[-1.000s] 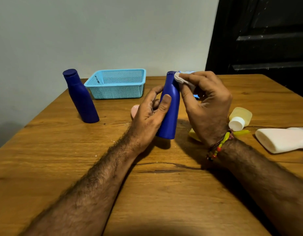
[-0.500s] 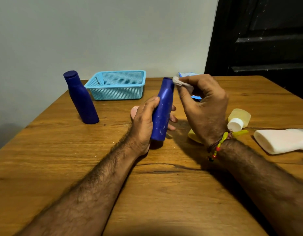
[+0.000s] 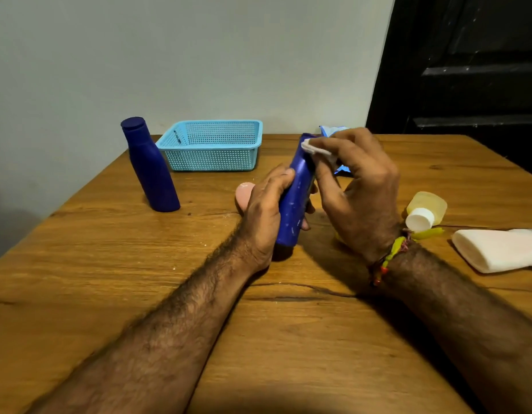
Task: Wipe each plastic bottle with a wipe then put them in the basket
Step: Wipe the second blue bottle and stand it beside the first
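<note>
Head cam, only view. L hand (image 3: 266,212) wraps the lower half of a dark blue bottle (image 3: 294,201), thumb on the near-left side, fingertips showing past the right edge; bottle is lifted off the wooden table (image 3: 109,279), tilted w/ its top leaning far-right. R hand (image 3: 362,186) pinches a small white wipe (image 3: 314,147) btwn thumb and fingers, pressing it on the bottle's top end, right by the cap. Beaded thread band (image 3: 388,259) on the R wrist.

2nd dark blue bottle (image 3: 149,165) stands upright at far left, cap on, just beside the light blue basket (image 3: 212,146). Basket sits at the far edge of the table near the wall; nothing visible in it from this angle. Pink item (image 3: 244,192) peeks out behind the L hand, mostly hidden, can't tell what. Blue-white packet (image 3: 333,131) behind the R hand, mostly covered. Right side: small yellowish bottle (image 3: 427,209) w/ white cap lying on its side, cap pointing near; white bottle (image 3: 497,249) lying flat further right, partly cut by the frame edge. Dark door (image 3: 468,70) far right behind the table.
</note>
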